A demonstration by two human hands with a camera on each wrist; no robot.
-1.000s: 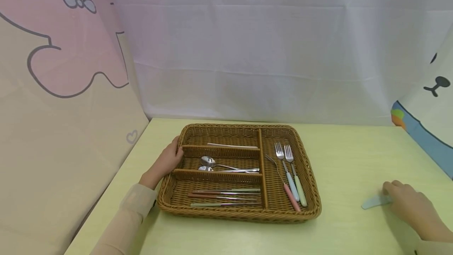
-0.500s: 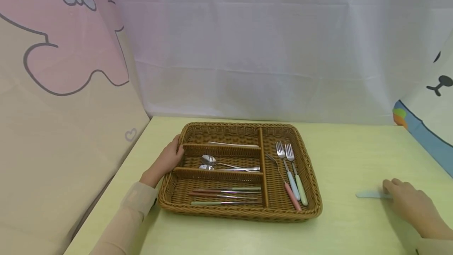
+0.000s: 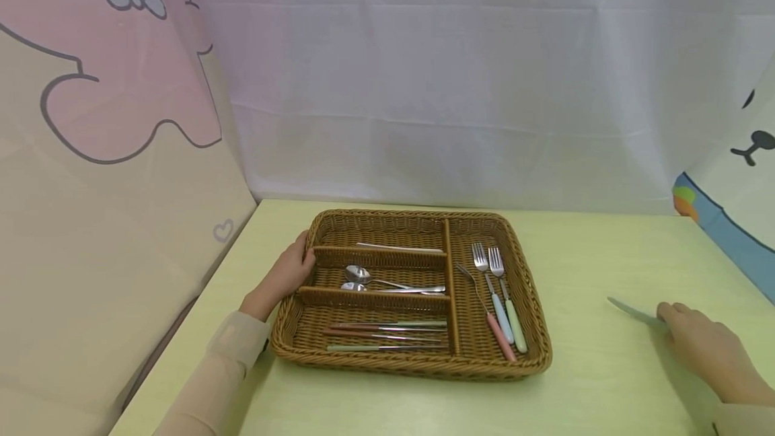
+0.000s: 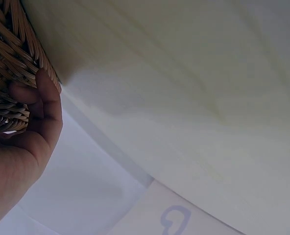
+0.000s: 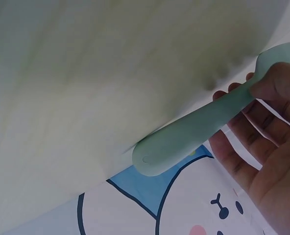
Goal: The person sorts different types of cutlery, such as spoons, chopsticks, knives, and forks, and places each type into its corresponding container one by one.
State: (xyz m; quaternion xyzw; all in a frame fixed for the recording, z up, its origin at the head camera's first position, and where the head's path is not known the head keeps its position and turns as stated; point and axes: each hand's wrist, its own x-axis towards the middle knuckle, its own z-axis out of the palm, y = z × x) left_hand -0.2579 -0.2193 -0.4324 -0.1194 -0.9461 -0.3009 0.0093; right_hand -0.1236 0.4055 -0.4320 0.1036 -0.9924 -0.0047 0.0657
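In the head view, my left hand (image 3: pixel 287 273) grips the left rim of a brown wicker cutlery basket (image 3: pixel 541 318). In the left wrist view, its fingers curl over the woven edge. To the right of the basket, my right hand (image 3: pixel 702 348) pinches a pale green knife (image 5: pixel 184 134) just above the table. Its thin blade (image 3: pixel 636 312) points left and away in the head view, seen nearly edge-on. The right wrist view shows the thumb on the neck, the fingers beneath and the rounded handle end free; most of the blade is out of frame there.
The basket holds forks (image 3: pixel 500 305) in the right compartment, spoons (image 3: pixel 363 276) in the middle left one, and thin chopstick-like utensils (image 3: pixel 387 338) in the front one. A slim silver utensil (image 3: pixel 399 248) lies at the back. Printed cloth walls surround the pale yellow table (image 3: pixel 581 254).
The knife has turned in my right hand: its blade tip has swung from pointing left and slightly nearer to pointing left and away. My left hand and the basket have stayed put.
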